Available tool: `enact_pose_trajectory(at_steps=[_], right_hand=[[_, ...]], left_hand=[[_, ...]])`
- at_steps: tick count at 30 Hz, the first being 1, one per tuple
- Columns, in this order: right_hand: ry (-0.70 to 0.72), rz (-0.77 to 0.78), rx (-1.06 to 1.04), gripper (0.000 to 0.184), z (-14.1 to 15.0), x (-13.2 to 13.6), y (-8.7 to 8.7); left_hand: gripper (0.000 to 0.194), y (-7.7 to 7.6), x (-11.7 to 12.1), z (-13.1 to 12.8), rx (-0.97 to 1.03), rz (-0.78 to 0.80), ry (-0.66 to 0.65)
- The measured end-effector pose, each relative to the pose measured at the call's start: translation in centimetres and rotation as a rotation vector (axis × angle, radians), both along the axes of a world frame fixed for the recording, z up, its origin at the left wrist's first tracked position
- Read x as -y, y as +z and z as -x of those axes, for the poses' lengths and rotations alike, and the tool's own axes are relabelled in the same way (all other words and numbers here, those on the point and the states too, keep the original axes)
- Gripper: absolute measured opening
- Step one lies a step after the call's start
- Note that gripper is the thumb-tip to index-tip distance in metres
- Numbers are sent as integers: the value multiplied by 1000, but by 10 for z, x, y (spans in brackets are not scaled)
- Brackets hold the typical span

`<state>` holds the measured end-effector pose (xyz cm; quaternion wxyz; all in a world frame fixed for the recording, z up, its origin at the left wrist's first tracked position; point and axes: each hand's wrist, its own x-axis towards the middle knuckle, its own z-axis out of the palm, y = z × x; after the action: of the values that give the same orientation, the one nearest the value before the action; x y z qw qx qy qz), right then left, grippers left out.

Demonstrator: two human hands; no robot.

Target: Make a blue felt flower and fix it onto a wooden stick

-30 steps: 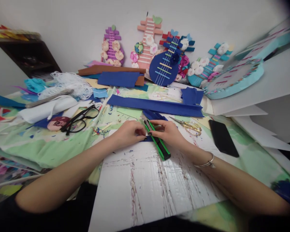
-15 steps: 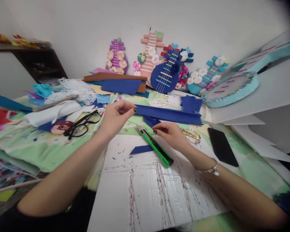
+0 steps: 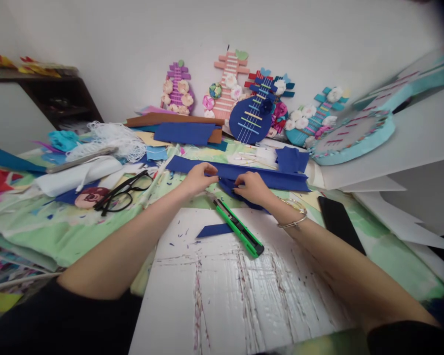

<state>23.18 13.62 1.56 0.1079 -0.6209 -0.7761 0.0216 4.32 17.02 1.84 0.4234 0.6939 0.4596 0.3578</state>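
Observation:
My left hand (image 3: pixel 200 178) is closed, its thumb and forefinger close together at the left end of a narrow dark blue strip (image 3: pixel 227 185). Whether anything lies between those fingertips is too small to tell. With curled fingers, my right hand (image 3: pixel 254 188) grips the same strip, which passes partly hidden beneath it. Just behind both hands stretches a long folded blue piece (image 3: pixel 281 178). A green utility knife (image 3: pixel 239 228) with its blade end pointing away lies on the scored white board (image 3: pixel 214 301). Beside the knife is a short blue offcut (image 3: pixel 213 230).
Black-framed glasses (image 3: pixel 124 195) and a white roll (image 3: pixel 79 173) lie to the left. On the right are a black phone (image 3: pixel 340 224) and gold bangles (image 3: pixel 298 204). Decorated lute-shaped crafts (image 3: pixel 249 121) lean against the wall behind stacked blue and brown sheets (image 3: pixel 185 133).
My left hand has moved right and slightly down, uncovering the left end of the long blue piece. My right hand has shifted a little left and away from me onto the narrow strip.

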Motion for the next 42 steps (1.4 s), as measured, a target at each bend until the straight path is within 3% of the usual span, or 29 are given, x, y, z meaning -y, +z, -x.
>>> enact_pose_trajectory(at_steps=[2, 5, 9, 12, 16, 18, 20, 22, 25, 27, 30, 34, 39, 42], right_hand=[[-4, -52, -45, 17, 5, 1, -4], [-15, -113, -179, 13, 9, 4, -5], [4, -79, -569, 13, 9, 3, -8], [88, -29, -718, 19, 6, 0, -11], [151, -35, -738, 24, -3, 0, -5], [59, -111, -674, 24, -12, 0, 3], [-58, -167, -482, 23, -23, 0, 10], [-108, -83, -376, 25, -32, -2, 13], [-69, 92, -377, 23, -38, -4, 9], [-28, 99, -492, 20, -35, -4, 4], [40, 54, -851, 27, -21, 1, 0], [200, 209, -1069, 23, -3, 11, 2], [23, 299, -1314, 22, 3, 17, 3], [-39, 273, -1393, 25, 0, 17, 3]], left_hand=[[29, -11, -5, 4, -98, -75, 32], [34, -15, -10, 8, -95, -91, -2], [41, -8, -5, 6, 26, -75, -130], [23, -1, 4, 2, 72, -19, -244], [8, 6, 13, 0, 136, 60, -164], [7, 7, 15, 0, 154, 111, -128], [7, 8, 15, 0, 154, 165, -116], [6, 8, 14, 0, 157, 194, -112], [6, 6, 12, -1, 179, 212, -116], [4, 6, 12, -1, 202, 214, -124], [7, 6, 12, 0, 231, 207, -129], [7, 6, 13, 0, 231, 206, -149], [15, 4, 12, 1, 337, 155, -149], [16, 5, 11, 1, 451, 226, -128]])
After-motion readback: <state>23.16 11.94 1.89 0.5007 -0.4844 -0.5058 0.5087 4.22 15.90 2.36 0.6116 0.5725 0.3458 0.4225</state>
